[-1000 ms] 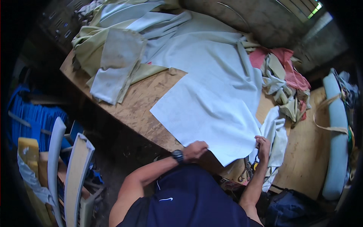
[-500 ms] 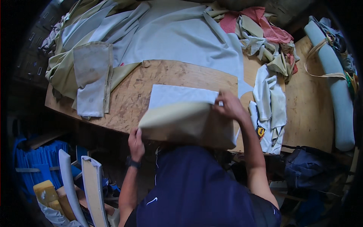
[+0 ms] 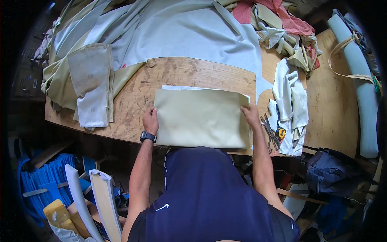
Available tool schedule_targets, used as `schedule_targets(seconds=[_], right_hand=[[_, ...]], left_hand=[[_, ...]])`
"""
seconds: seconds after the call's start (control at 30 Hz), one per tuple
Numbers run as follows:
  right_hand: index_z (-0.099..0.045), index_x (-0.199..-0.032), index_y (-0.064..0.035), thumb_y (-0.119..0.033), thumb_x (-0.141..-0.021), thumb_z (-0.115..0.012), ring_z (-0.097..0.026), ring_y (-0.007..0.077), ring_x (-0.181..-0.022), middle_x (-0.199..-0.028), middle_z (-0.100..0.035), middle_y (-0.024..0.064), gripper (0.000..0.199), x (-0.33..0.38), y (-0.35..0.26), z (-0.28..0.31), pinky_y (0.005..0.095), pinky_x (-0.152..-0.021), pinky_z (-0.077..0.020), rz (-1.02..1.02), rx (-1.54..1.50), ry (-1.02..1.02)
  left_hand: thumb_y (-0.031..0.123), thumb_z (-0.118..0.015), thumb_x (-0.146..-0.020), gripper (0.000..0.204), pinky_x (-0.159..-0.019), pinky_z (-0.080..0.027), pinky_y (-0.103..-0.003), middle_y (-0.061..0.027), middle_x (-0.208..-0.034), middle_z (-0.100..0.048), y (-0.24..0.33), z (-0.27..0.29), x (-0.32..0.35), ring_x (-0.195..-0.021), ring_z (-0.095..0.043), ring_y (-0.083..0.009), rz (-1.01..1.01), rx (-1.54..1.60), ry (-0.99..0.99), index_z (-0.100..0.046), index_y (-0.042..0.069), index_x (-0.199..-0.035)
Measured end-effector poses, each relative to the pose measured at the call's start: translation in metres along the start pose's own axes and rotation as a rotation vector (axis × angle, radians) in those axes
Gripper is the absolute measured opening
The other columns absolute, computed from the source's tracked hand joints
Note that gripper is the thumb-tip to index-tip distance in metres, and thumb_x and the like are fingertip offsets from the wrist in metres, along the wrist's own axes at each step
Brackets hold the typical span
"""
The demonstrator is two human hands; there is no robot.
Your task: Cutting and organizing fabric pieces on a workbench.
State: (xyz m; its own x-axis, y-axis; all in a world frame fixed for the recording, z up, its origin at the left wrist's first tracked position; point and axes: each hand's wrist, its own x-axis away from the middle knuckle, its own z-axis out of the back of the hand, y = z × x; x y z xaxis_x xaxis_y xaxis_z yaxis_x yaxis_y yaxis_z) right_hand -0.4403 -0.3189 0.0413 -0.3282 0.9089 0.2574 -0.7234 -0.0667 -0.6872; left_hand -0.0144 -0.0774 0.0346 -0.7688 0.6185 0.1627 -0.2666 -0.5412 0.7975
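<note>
Your left hand point(image 3: 150, 119) rests flat with loose fingers on the left edge of the folded cream fabric piece point(image 3: 201, 118), and your right hand point(image 3: 251, 116) presses open-palmed on its right edge, so neither is clenched and the piece lies stretched between them on the wooden table point(image 3: 133, 101) just in front of your body. At three o'clock from your right hand, just beside it, lie scissors with yellow handles point(image 3: 274, 135) on a white cloth strip point(image 3: 290, 101). Farther off, at twelve o'clock, a large pale grey sheet point(image 3: 193, 36) drapes over the table's far side, with a grey-beige folded panel point(image 3: 92, 82) at ten o'clock and a pink cloth heap point(image 3: 282, 20) at one o'clock.
</note>
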Motion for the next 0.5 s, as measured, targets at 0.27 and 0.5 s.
schedule_targets(seconds=[0.27,0.5], right_hand=[[-0.069,-0.1,0.0018,-0.027,-0.091,-0.061,-0.066,0.035,-0.082,-0.087,-0.069,0.0226,0.031,0.03,-0.005,-0.002,0.0428,-0.077,-0.0496,-0.274,0.067,0.31],[-0.056,-0.078,0.005,-0.027,-0.091,-0.065,-0.052,0.0274,-0.065,-0.069,-0.056,0.0166,0.036,0.027,0.0,-0.006,0.0434,-0.065,-0.0435,-0.183,0.031,0.392]], left_hand=[[0.039,-0.069,-0.089,0.032,-0.068,-0.052,-0.041,-0.0104,-0.083,-0.074,0.029,-0.012,-0.019,-0.077,-0.07,-0.0288,0.07,-0.239,0.002,-0.073,0.008,-0.093],[0.034,-0.071,-0.089,0.029,-0.065,-0.051,-0.036,-0.0085,-0.077,-0.071,0.03,-0.012,-0.017,-0.069,-0.067,-0.0212,0.107,-0.212,-0.008,-0.072,0.005,-0.088]])
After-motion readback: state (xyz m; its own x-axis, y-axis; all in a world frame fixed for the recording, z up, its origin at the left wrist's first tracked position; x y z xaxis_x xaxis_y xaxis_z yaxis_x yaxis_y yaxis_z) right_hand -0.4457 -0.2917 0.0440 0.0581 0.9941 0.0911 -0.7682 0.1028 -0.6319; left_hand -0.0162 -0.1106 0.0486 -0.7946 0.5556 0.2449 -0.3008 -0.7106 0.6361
